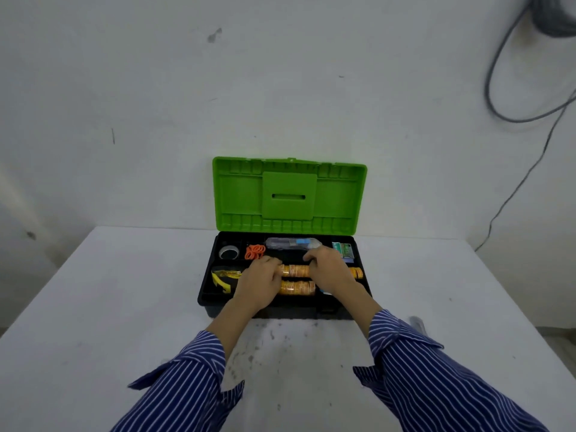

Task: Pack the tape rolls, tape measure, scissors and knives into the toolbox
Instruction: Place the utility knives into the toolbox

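- Head view: the toolbox (208, 277) sits open on a white table (93, 307), its green lid (290, 194) standing upright against the wall.
- Both forearms, in blue striped sleeves (193, 378), reach forward and converge over the tray.
- Left hand (260, 280) lies palm down, fingers curled over the left end of the upper row of orange tape rolls (294, 270).
- Right hand (327, 269) mirrors it, fingers bent over the same row's right part; whether either hand truly grips the rolls or only presses on them is hard to tell.
- A second row of orange rolls (297, 288) lies just in front, between the wrists.
- Yellow tape measure (223, 277) lies in the left compartment.
- Grey tape roll (229, 252), orange rubber bands (255, 251) and a clear packet (293, 243) fill the rear compartments.
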